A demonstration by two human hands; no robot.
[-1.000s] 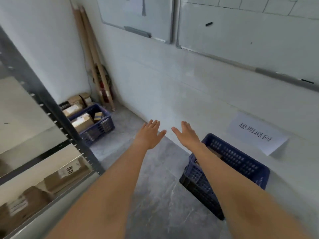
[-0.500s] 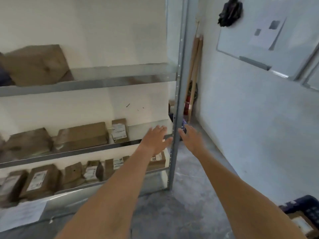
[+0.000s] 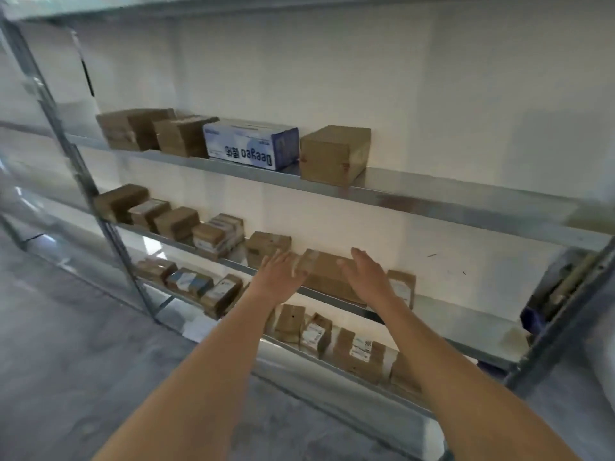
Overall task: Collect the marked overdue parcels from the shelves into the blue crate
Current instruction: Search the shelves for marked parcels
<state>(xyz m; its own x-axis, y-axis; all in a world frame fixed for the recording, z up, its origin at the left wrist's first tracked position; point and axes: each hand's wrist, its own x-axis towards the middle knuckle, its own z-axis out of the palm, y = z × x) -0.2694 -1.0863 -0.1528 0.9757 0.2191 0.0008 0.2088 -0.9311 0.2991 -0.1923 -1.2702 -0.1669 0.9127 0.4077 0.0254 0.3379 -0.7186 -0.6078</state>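
A metal shelf unit (image 3: 416, 197) fills the view, with brown cardboard parcels on three levels. Both my arms reach toward the middle level. My left hand (image 3: 279, 277) and my right hand (image 3: 367, 277) are held out with straight fingers, empty, on either side of a flat brown parcel (image 3: 324, 272) lying on that level. Whether they touch it is unclear through the blur. A small labelled parcel (image 3: 402, 287) stands just right of my right hand. The blue crate is out of view. No overdue marks are legible.
The upper level holds brown boxes and a white-and-blue box (image 3: 249, 144). Several labelled parcels (image 3: 359, 351) stand on the lowest level. A grey upright post (image 3: 83, 181) stands at the left, another post (image 3: 565, 317) at the right. Grey floor (image 3: 66, 361) lies in front.
My view swung left from the blue crate by the wall to the shelves. Both hands stayed outstretched and empty, and now sit before a parcel on the middle level.
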